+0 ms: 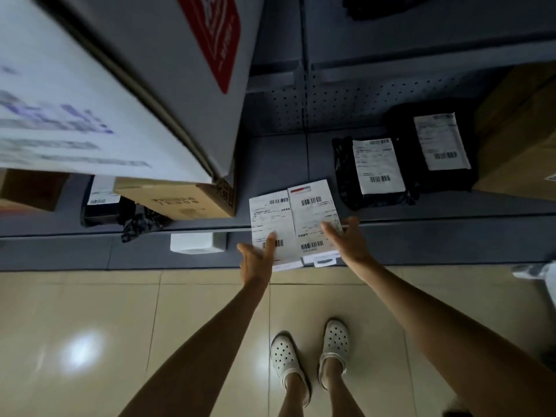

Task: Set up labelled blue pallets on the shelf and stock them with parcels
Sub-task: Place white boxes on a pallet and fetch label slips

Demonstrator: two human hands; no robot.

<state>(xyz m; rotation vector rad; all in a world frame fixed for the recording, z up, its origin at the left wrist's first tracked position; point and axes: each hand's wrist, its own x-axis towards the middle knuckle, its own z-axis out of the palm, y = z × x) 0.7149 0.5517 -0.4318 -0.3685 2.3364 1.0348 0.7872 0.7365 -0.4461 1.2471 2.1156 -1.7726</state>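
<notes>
Two flat white parcels lie side by side at the front edge of the grey shelf (270,164), each with a barcode label. My left hand (255,261) has its thumb laid on the left white parcel (272,218), with its fingers spread beside the parcel's left edge. My right hand (350,245) touches the right white parcel (313,215) at its near right corner with straight fingers. Both parcels overhang the shelf lip slightly. No blue pallet is in view.
Two black labelled poly bags (376,173) (436,145) lie on the shelf to the right, beside a brown carton (520,139). Left are another brown carton (180,200), a black bag (102,206) and a small white box (197,242). A big white box (105,85) overhangs above.
</notes>
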